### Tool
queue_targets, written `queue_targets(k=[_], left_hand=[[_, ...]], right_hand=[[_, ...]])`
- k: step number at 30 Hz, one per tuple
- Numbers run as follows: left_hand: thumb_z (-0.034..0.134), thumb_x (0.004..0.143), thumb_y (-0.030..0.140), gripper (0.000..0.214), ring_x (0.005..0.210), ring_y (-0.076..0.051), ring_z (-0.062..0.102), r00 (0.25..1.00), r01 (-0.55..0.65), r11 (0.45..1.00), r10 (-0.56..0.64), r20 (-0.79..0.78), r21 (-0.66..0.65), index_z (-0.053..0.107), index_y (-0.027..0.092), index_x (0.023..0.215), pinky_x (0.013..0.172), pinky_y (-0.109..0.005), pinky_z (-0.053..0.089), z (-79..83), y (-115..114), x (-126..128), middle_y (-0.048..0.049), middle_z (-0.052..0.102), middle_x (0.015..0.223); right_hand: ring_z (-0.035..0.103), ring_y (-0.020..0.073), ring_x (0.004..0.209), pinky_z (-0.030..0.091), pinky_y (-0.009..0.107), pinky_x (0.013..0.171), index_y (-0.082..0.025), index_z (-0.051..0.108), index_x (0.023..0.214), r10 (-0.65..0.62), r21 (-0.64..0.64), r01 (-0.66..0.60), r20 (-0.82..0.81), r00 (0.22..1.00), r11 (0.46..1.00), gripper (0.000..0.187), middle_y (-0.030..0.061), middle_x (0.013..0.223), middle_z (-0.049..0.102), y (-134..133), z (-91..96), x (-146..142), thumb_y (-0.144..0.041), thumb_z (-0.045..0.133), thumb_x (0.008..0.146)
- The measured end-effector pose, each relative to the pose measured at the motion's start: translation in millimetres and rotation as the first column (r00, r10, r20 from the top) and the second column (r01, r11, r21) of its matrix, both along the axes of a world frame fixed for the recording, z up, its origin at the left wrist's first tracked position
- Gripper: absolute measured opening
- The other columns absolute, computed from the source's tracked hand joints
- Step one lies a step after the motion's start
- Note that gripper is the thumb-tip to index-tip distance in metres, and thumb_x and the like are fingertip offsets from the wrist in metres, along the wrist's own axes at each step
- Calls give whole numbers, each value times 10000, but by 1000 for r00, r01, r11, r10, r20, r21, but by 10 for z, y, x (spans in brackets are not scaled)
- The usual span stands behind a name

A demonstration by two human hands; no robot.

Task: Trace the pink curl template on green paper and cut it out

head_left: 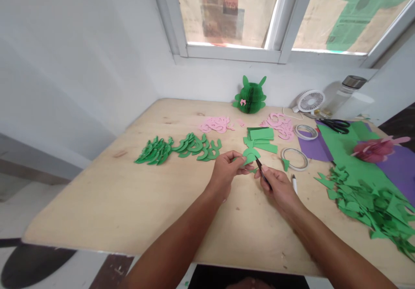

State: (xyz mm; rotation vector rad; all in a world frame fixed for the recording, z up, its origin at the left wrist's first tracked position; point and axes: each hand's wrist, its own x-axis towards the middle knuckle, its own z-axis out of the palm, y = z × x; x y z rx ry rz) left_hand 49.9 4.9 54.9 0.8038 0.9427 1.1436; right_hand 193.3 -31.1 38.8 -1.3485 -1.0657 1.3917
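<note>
My left hand (231, 164) is closed on a piece of green paper (251, 155) with a rounded upper edge, held just above the table. In my right hand (275, 183) is a slim dark tool, apparently small scissors (262, 169), its tip touching the paper's lower right edge. Fingers hide most of the tool's handle. Just behind the held piece lie green paper strips (262, 135). Left of my hands sit cut green curved pieces (197, 145) and a denser pile of green pieces (154, 150).
Two tape rolls (305, 132) (294, 159), a white marker (294, 184) and green scraps (369, 202) lie right. Pink cut-outs (215, 125) and a green paper figure (250, 96) are behind. Black-handled scissors (337, 125), a fan (310, 101) and a bottle (343, 92) stand back right.
</note>
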Motion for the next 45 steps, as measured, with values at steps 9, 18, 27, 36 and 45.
queue_targets(k=[9,18,27,36,45], left_hand=[[748,589,326,259,599,-167,664,1000,11,1000,-12,-21,-24,583,141,663,609,-268,519,5,7,-6,-61,696,671],[739,627,326,234,601,-155,657,999,31,1000,-31,-31,5,605,136,658,611,-258,512,-38,10,-24,-53,690,667],[725,642,311,218,591,-149,650,999,41,999,-41,-23,7,598,135,661,596,-251,510,-22,2,-21,-61,693,675],[725,630,325,233,590,-155,654,998,23,1000,-23,-55,12,590,136,637,595,-255,515,-21,7,-26,-63,687,664],[719,640,313,222,568,-145,648,998,22,1000,-20,-62,20,581,138,647,581,-243,511,-19,8,-23,-57,687,653]], right_hand=[[241,72,374,151,225,374,-165,584,698,9,23,-10,41,999,1000,445,-70,424,354,4,-29,17,-595,518,789],[252,72,397,175,226,399,-160,597,685,7,80,-15,106,994,997,407,-69,430,344,8,-55,22,-531,507,825],[257,76,399,187,228,402,-158,602,659,-15,80,6,113,993,997,417,-64,436,350,8,-65,18,-545,531,799],[263,81,399,195,230,400,-163,606,652,-2,72,-6,105,995,997,424,-61,424,354,6,-52,19,-557,531,790],[257,77,399,185,229,403,-163,605,661,3,66,-10,107,994,998,432,-63,428,355,-4,-35,9,-561,517,805]])
